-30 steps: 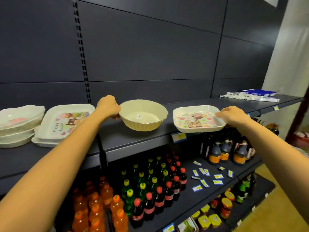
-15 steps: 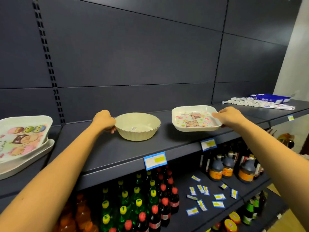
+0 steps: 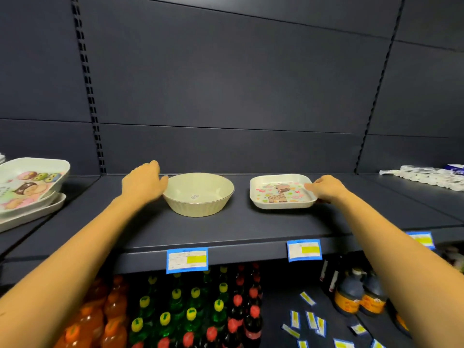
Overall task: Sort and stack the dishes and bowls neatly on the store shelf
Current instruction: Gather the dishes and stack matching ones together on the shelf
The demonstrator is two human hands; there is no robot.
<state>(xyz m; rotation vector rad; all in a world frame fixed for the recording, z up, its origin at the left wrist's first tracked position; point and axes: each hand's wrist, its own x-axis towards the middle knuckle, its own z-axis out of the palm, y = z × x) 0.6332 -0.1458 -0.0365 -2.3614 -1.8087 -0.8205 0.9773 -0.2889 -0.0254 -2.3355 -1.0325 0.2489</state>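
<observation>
Nothing here can be read: the blue-bordered price tag (image 3: 187, 259) under the bowl, its twin (image 3: 304, 250) under the dish and a third (image 3: 421, 239) further right each show a yellow block and blurred print, and the small mark in the cream bowl (image 3: 198, 194) is too faint to make out. The giraffe dish (image 3: 281, 192) carries a cartoon giraffe among pastel shapes, and the stacked trays (image 3: 30, 187) at far left show round cartoon figures. Your left hand (image 3: 143, 183) sits against the bowl's left rim with the thumb at the edge. The fingers are turned away from you, so you cannot tell whether it grips or only touches. Your right hand (image 3: 326, 188) pinches the dish's right edge, thumb on top of the rim and fingers under it. Both pieces stand on the shelf (image 3: 226, 227), apart from each other and set toward the back, with bare dark board in front of them up to the lip and a wide gap left of the bowl up to the trays. White packaged goods (image 3: 426, 177) lie further right on the same level. Behind rises a dark panelled back wall (image 3: 226, 84) with a slotted upright (image 3: 88, 84). Below stand orange bottles (image 3: 110, 307), green bottles (image 3: 175, 312) with yellow caps, dark bottles (image 3: 241, 310) with red caps, dark jugs (image 3: 351, 295) and loose tags (image 3: 308, 320).
</observation>
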